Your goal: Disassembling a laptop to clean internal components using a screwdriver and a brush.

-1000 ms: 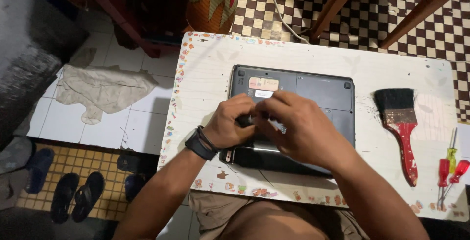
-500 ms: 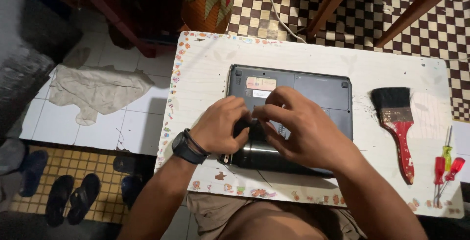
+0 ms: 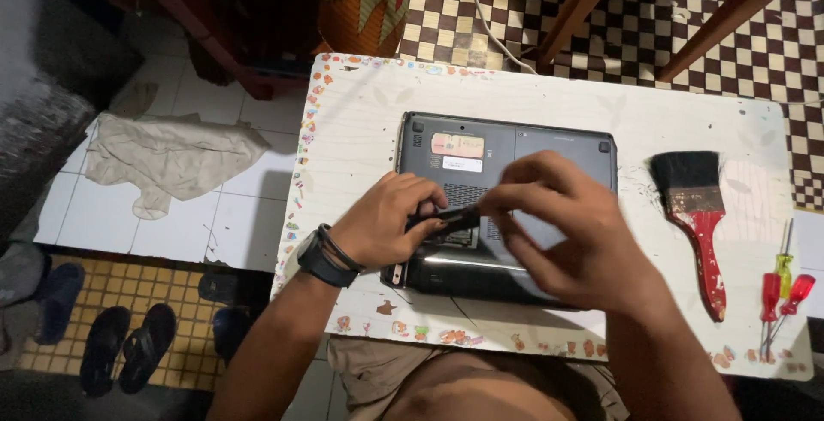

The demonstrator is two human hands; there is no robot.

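Note:
A dark grey laptop (image 3: 549,151) lies upside down on a small white table (image 3: 360,129), its underside facing up. Both hands are over its near half. My left hand (image 3: 386,219), with a black watch on the wrist, pinches one end of a thin black tool (image 3: 451,215) held level above the laptop's vent. My right hand (image 3: 566,232) holds the tool's other end with fingertips and covers much of the laptop's right side. What the tool's tip touches is hidden by the fingers.
A red-handled paintbrush (image 3: 699,215) lies right of the laptop; red and yellow screwdrivers (image 3: 781,288) lie at the table's right edge. A crumpled cloth (image 3: 172,159) is on the tiled floor at left, sandals (image 3: 129,348) below it. Wooden chair legs (image 3: 601,0) stand behind the table.
The camera view has shifted slightly. My hands have parted a little, so the black tool between them now shows; both hands stay over the laptop's near half.

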